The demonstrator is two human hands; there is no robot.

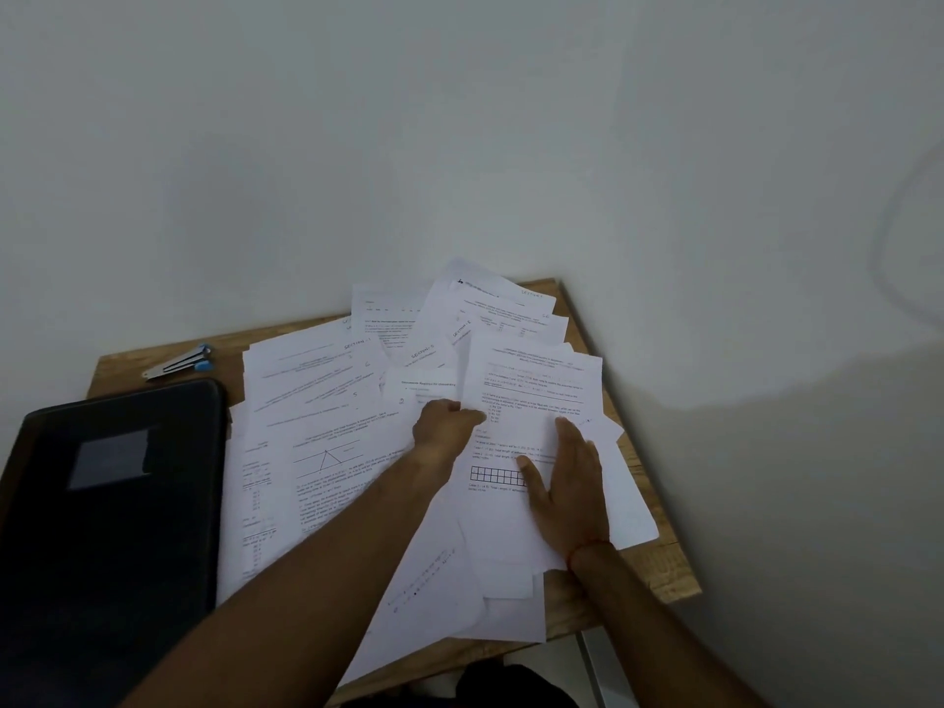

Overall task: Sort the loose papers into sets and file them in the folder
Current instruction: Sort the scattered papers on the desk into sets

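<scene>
A person's left hand (447, 426) pinches the edge of a printed sheet (531, 401) while the right hand (567, 482) lies flat, fingers spread, pinning it atop loose papers (316, 431); lifting singly seems wisest, the black folder (112, 503) well left.

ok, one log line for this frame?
left hand: pinching sheet edge | right hand: flat on sheet | folder: closed, unfiled | papers: scattered

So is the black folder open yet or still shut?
Shut. The black folder lies flat at the table's left side, cover closed, no papers visible in it.
</scene>
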